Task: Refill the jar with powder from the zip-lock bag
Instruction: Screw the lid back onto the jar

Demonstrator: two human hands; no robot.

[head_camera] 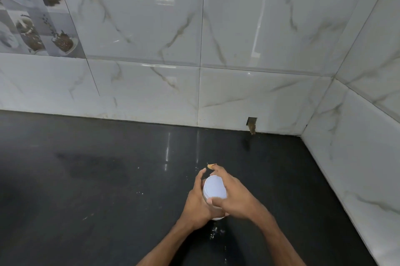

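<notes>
Jar (214, 189): white, lidded.
Left hand (195, 203): grips jar's side.
Right hand (234, 195): grips jar's top.
Surface (86, 179): specks (214, 232) near jar.

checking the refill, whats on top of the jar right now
A white lid, gripped by the right hand, covers the jar; the left hand holds the body. Contents are hidden.

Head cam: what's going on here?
A person holds a small white jar just over a black countertop. The left hand grips the jar's body, and the right hand pinches the white lid, which is on the jar. One frame cannot show whether it is being opened or closed. White specks are scattered on the counter below. No zip-lock bag is in view.
</notes>
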